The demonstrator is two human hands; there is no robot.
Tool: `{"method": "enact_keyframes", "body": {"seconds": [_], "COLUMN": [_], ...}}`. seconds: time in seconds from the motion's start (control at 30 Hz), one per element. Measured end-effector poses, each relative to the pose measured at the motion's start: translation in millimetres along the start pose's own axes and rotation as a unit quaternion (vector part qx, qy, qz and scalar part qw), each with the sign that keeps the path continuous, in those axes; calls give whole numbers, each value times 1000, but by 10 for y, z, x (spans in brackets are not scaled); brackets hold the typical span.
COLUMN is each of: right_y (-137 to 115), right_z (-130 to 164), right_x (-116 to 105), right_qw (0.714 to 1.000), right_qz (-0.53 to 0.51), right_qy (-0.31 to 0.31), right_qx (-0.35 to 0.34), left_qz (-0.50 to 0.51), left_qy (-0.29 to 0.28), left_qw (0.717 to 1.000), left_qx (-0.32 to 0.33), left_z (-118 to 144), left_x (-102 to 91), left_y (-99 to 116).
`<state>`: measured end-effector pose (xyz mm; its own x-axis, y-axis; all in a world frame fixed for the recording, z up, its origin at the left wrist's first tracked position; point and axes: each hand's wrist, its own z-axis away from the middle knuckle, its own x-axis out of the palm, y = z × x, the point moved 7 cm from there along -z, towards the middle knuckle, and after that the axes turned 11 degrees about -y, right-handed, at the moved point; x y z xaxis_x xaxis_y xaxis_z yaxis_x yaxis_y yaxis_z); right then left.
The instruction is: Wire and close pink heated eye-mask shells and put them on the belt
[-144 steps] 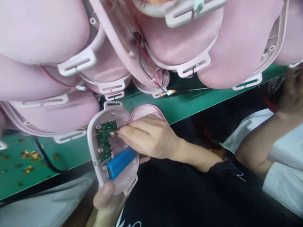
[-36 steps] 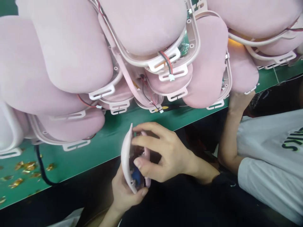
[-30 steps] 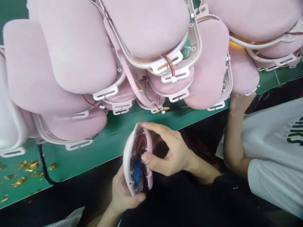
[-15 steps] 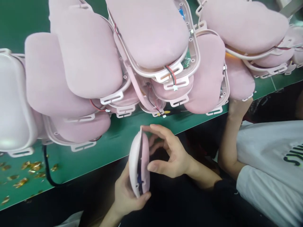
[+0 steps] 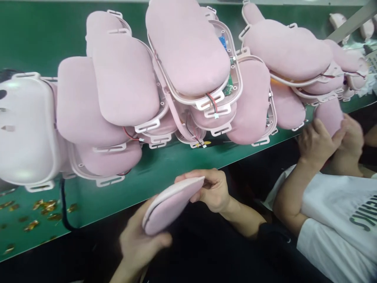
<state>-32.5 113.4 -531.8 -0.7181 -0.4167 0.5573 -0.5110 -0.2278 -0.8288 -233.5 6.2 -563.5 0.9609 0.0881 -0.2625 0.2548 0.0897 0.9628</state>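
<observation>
A pink padded shell [image 5: 172, 208] with a paler rigid half hangs in front of the table edge. It is tilted, its pointed end up to the right, and a thin dark seam shows at the lower left. Against that lower end is my left hand [image 5: 137, 236], fingers behind the shell and thumb out to the front, somewhat blurred. My right hand [image 5: 213, 192] pinches the upper right end between thumb and fingers. Above them on the table lie similar pink shells [image 5: 188, 47], several with open edges showing circuit boards and red-black wires.
The green table [image 5: 165, 173] carries piled shells along its length. A whitish shell [image 5: 26, 129] stands at the left, near gold scraps [image 5: 47, 206] and a black cable [image 5: 63, 204]. At right, a co-worker's hands [image 5: 318, 143] hold another pink shell [image 5: 329, 116].
The shell has gone from upright to tilted right, and its gap looks narrower. My right hand has closed on its upper end. The view has shifted; the co-worker's hands now show holding a shell.
</observation>
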Motion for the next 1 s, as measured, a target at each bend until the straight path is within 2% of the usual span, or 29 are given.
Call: {"method": "enact_keyframes", "body": {"seconds": [0.1,0.17,0.23,0.3,0.4,0.5,0.53,0.6,0.67,0.7,0.77,0.9,1.0], "right_y": [-262,-444,-587,-668,-657,-629,-643,-700,-761,-773,-756,-692,-668], "right_z": [-111,-163,-183,-181,-190,-233,-239,-234,-235,-245,-278,-282,-194], "right_x": [61,130,168,156,62,74,117,209,240,230,182,66,-54], "right_qw": [991,972,951,937,943,942,928,883,850,845,847,855,866], "right_qz": [108,186,255,294,279,282,317,409,467,474,467,437,416], "right_qy": [-63,-119,-137,-111,-62,-111,-140,-172,-146,-125,-92,-74,-6], "right_qx": [-49,-76,-111,-153,-171,-140,-134,-153,-195,-214,-238,-269,-277], "left_qz": [-35,-62,-86,-107,-145,-221,-250,-290,-309,-313,-319,-312,-262], "left_qy": [38,5,-27,-32,6,-6,-29,-79,-93,-84,-63,-76,-30], "left_qw": [994,983,973,966,962,942,930,903,887,885,885,889,924], "left_qx": [99,174,215,231,232,253,269,307,330,333,333,327,277], "left_z": [-89,-214,-327,-389,-402,-429,-454,-514,-600,-650,-744,-803,-777], "left_x": [-157,-159,-131,-112,-145,-171,-158,-107,-65,-56,-55,-169,-423], "left_y": [332,569,721,787,795,846,883,971,1052,1084,1128,1161,1123]}}
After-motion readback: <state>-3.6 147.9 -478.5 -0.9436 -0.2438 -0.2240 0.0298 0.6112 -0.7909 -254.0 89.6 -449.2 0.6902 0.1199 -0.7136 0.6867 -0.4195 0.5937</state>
